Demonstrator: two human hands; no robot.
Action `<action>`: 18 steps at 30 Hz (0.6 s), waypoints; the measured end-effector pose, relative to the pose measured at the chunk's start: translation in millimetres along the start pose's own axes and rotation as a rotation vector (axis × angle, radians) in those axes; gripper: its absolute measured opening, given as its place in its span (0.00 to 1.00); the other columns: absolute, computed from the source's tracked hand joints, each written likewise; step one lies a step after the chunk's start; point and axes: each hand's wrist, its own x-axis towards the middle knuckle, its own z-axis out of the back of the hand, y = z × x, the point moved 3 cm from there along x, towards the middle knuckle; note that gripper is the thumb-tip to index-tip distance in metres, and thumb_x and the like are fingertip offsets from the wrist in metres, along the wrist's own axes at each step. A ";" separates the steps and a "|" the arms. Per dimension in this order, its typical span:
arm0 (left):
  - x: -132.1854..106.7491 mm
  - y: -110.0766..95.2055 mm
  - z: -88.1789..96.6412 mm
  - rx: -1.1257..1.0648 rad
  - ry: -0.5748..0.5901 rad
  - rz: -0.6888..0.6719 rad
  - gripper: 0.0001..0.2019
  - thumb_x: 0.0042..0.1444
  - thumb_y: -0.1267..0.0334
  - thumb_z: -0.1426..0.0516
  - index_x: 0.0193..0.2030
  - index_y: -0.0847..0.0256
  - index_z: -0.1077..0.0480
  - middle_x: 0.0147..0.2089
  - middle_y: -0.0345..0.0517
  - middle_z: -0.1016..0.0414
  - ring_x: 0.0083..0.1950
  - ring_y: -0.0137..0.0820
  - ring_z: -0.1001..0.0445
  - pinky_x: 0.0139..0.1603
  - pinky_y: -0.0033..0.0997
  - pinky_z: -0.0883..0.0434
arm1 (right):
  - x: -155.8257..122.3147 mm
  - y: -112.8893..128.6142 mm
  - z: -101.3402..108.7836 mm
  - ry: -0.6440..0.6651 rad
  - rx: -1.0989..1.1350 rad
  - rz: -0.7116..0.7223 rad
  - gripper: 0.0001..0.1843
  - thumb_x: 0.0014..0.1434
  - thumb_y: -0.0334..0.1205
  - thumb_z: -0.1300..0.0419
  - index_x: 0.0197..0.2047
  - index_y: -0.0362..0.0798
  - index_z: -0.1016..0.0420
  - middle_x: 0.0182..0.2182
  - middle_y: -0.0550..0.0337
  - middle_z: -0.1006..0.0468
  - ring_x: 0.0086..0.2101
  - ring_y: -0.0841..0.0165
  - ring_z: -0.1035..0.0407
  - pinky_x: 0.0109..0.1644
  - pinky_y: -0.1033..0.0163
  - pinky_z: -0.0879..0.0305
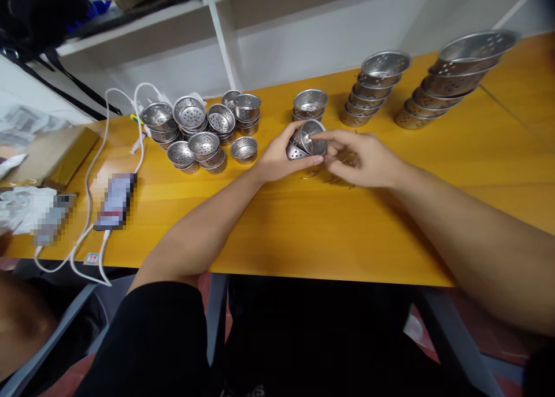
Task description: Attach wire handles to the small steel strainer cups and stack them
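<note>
My left hand (280, 155) is wrapped round small perforated metal cups, with one tilted cup (315, 130) over another cup (296, 150). The upper cup's mouth faces up and to the right. My right hand (362, 157) is at its right rim, index finger reaching inside and the other fingers curled outside; whether these also hold something small is hidden. Several thin wire pieces (340, 180) lie on the table below my right hand. Just behind my hands stands a short stack of perforated cups (310, 103), partly covered by the held ones.
Several cups (203, 147) stand in low stacks at left. Two taller leaning stacks, one medium (368, 93) and one tall (451, 85), are at right. A phone (116, 201) with white cables and a cardboard box (56, 154) lie at far left on the wooden table (277, 235).
</note>
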 end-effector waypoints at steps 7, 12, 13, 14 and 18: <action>-2.4 -2.4 -4.8 -0.109 0.110 0.032 0.56 0.51 0.20 0.23 0.75 0.53 0.29 0.71 0.56 0.17 0.73 0.53 0.17 0.80 0.55 0.21 | 5.0 3.6 7.7 0.124 -0.141 -0.014 0.22 0.75 0.49 0.39 0.61 0.54 0.08 0.27 0.62 0.20 0.25 0.62 0.30 0.37 0.52 0.32; -1.1 -4.2 2.1 -0.130 0.176 0.104 0.51 0.54 0.22 0.23 0.72 0.57 0.26 0.70 0.58 0.15 0.71 0.52 0.15 0.76 0.51 0.18 | 5.2 -0.4 10.3 0.107 -0.106 0.006 0.09 0.73 0.47 0.37 0.48 0.58 0.14 0.34 0.58 0.18 0.31 0.58 0.26 0.40 0.48 0.28; 0.0 -2.8 3.9 -0.139 0.174 0.104 0.52 0.54 0.22 0.23 0.72 0.57 0.26 0.70 0.58 0.15 0.71 0.53 0.15 0.75 0.52 0.18 | 5.4 -0.3 10.8 0.079 -0.099 0.027 0.07 0.73 0.47 0.35 0.47 0.58 0.15 0.36 0.56 0.18 0.33 0.56 0.24 0.42 0.47 0.27; 1.3 -0.8 5.4 -0.151 0.167 0.099 0.53 0.54 0.21 0.24 0.73 0.57 0.26 0.69 0.57 0.15 0.71 0.53 0.15 0.76 0.52 0.18 | 5.5 -0.1 11.0 0.049 -0.092 0.049 0.07 0.73 0.48 0.34 0.47 0.57 0.16 0.39 0.54 0.18 0.36 0.55 0.23 0.44 0.45 0.25; 5.9 9.1 7.9 -0.189 0.138 0.060 0.52 0.55 0.22 0.24 0.75 0.56 0.27 0.72 0.57 0.16 0.75 0.54 0.17 0.80 0.57 0.21 | 5.7 0.4 10.4 -0.076 -0.050 0.113 0.12 0.78 0.55 0.33 0.48 0.57 0.18 0.49 0.45 0.18 0.43 0.50 0.23 0.52 0.38 0.21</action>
